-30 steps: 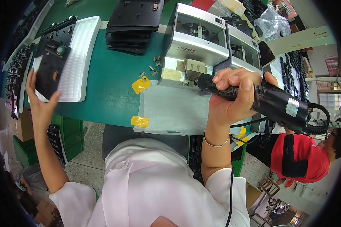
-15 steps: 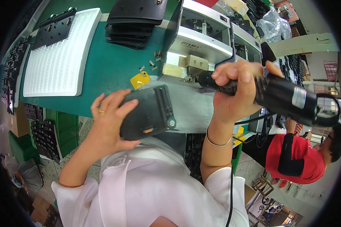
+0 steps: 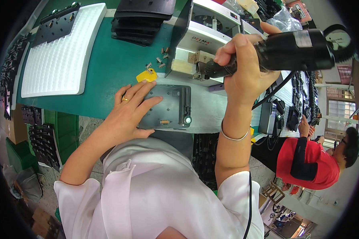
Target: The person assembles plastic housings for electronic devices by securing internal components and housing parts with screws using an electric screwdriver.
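Observation:
My right hand (image 3: 245,59) is wrapped around a black electric screwdriver (image 3: 283,49) with a cord. The tool lies nearly level, its nose pointing left at the small metal bracket (image 3: 199,58) on the front of a silver screw feeder (image 3: 211,40); whether the bit touches it, I cannot tell. My left hand (image 3: 133,107) spans the left side of a black plastic panel (image 3: 169,105) lying at the table's near edge. Its fingers spread over the panel, and the thumb is by the near edge. A ribbed strip, a round shiny part and a small brass-coloured connector (image 3: 164,122) show on the panel.
Several small connectors (image 3: 160,60) and a yellow tag (image 3: 146,75) lie beyond the panel. A stack of black panels (image 3: 141,24) stands behind. At the left is a white tray (image 3: 64,59) with another panel (image 3: 56,26). A person in red (image 3: 307,159) works at the right.
The panel has straightened and settled at the table edge, with my left hand shifted right on it. My right hand has tilted the screwdriver's rear end up, and its nose has moved slightly left.

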The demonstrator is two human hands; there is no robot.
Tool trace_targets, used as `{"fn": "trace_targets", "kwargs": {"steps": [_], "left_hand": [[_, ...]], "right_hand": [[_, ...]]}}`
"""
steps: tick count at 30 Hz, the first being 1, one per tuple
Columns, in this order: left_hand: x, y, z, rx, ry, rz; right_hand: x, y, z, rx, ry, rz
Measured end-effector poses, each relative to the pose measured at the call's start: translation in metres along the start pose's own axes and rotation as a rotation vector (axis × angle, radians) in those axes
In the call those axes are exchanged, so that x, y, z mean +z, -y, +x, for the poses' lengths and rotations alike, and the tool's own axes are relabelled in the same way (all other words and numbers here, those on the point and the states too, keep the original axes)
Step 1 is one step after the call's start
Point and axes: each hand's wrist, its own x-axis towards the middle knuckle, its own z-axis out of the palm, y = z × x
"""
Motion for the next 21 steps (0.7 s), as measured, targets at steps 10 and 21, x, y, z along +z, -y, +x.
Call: {"fn": "trace_targets", "kwargs": {"steps": [10, 21], "left_hand": [[0.0, -0.001, -0.001, 0.011, 0.019, 0.025], [0.006, -0.003, -0.003, 0.041, -0.075, -0.003]], "right_hand": [[-0.009, -0.018, 0.021, 0.195, 0.168, 0.151], [0.017, -0.027, 0.017, -0.203, 0.151, 0.922]]}}
